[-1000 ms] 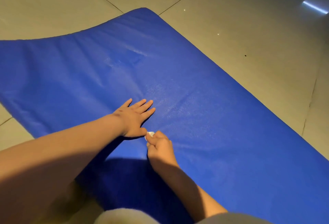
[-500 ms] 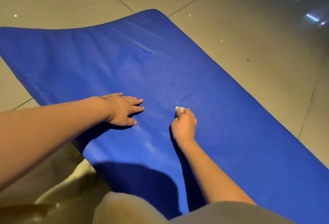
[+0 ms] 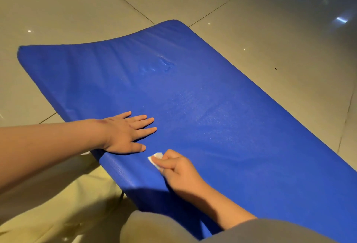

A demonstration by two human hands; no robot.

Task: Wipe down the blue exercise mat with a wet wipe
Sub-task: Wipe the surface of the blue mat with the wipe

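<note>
A blue exercise mat (image 3: 222, 123) lies diagonally across the pale tiled floor, its far end slightly curled up. My left hand (image 3: 125, 132) rests flat on the mat near its left edge, fingers straight and spread. Just below it, my right hand (image 3: 179, 171) pinches a small folded white wet wipe (image 3: 155, 158) against the mat surface. Only a corner of the wipe shows past my fingers. A wet, shiny patch (image 3: 160, 65) sits further up the mat.
Glossy tiled floor (image 3: 270, 40) surrounds the mat on the far and right sides. Pale yellowish fabric (image 3: 58, 204) lies on the floor at the lower left beside the mat. My grey-clad knee (image 3: 164, 229) is at the bottom edge.
My right hand with the wipe has swept back toward me and to the left, close under my left hand. My left hand has stayed on the mat, fingers flatter. The view has tilted up.
</note>
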